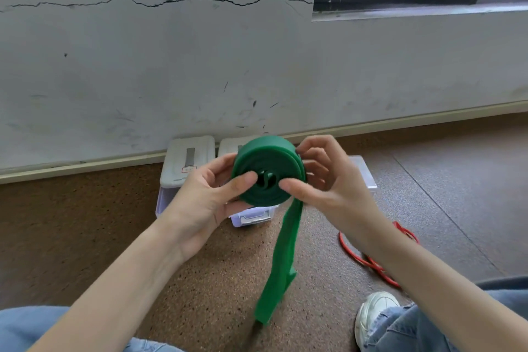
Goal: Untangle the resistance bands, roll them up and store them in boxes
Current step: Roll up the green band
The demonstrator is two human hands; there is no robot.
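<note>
Two hands hold one green resistance band [267, 163] in the head view, the only view given. Left hand [210, 197] grips the coil's left rim, thumb on its face, probably to keep the turns from springing loose. Right hand [323, 180] grips the right rim, thumb on the face and fingers curled behind, seemingly placed to feed the unrolled tail [281, 263], which hangs toward the floor [85, 237]. One red band [368, 260] lies on the floor, partly hidden by the right forearm. Two white-lidded boxes [187, 160] stand against the wall [143, 66]; one clear box [363, 171] sits beside them.
</note>
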